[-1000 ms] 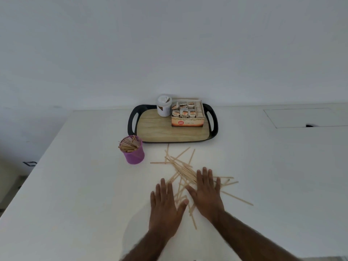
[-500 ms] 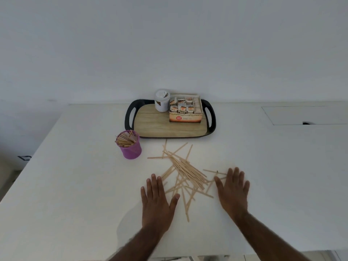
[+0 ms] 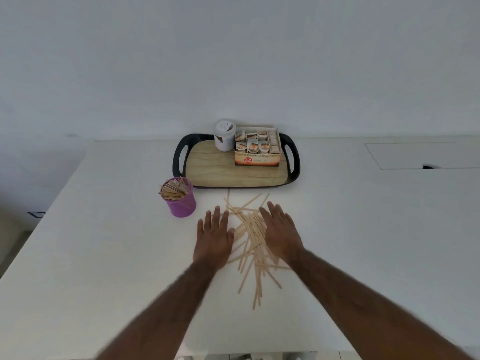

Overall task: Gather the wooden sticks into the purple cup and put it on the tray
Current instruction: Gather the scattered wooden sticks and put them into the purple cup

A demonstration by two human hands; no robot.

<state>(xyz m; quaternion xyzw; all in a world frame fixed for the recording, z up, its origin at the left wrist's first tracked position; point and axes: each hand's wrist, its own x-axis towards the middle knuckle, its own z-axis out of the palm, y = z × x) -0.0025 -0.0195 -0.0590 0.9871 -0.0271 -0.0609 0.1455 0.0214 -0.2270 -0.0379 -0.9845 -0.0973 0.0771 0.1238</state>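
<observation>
Between flat, empty left hand [image 3: 213,237] and right hand [image 3: 281,233], loose wooden sticks [image 3: 251,245] on table [image 3: 104,255]

Soft even daylight, faint shadows, no glare, wide-angle bending at edges, forearms slightly motion-blurred
</observation>
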